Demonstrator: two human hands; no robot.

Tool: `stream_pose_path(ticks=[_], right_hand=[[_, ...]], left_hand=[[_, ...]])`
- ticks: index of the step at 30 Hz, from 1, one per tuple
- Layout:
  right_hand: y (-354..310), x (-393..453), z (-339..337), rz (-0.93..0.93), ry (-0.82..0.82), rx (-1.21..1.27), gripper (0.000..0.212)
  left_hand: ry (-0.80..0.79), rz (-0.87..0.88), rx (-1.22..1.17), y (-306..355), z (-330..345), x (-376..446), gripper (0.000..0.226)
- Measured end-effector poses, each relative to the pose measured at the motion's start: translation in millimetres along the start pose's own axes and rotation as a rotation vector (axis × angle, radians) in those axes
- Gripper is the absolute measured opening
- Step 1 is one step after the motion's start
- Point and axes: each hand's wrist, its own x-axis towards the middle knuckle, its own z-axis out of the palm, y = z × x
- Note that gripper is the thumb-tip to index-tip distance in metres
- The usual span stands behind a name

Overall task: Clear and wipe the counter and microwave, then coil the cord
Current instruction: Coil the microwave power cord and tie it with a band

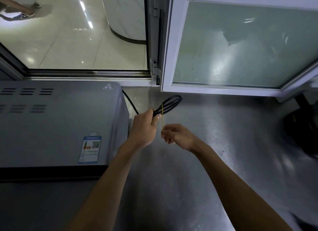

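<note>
Left hand grips the coiled black cord beside the microwave, above the steel counter; right hand pinches a stretched yellow rubber band (light, springy loops, best held mid-bundle).
</note>
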Motion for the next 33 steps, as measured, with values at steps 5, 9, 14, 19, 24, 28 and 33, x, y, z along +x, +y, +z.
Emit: stream_pose_path(ticks=[5,9,14,19,24,28,33], right_hand=[[-10,1,1,-0.038,-0.032,-0.127,0.02],[-11,-5,0,-0.119,0.045,-0.198,0.023],[-10,-29,9,-0.299,0.162,-0.188,0.021],[-8,-47,19,-0.319,0.231,-0.137,0.022],[-6,-59,20,-0.357,0.302,0.012,0.024],[-14,-64,21,-0.401,0.371,0.349,0.024],[-26,-58,21,-0.46,0.392,0.538,0.025]], left_hand=[[-0.005,0.118,0.176,5,2,3,0.021],[-0.064,0.039,0.225,0,4,8,0.024],[-0.1,-0.069,0.273,5,3,15,0.03],[-0.161,-0.118,0.344,7,5,20,0.024],[-0.203,-0.132,0.396,5,2,17,0.013],[-0.194,-0.137,0.425,12,1,16,0.016],[-0.209,-0.152,0.412,16,0,15,0.015]])
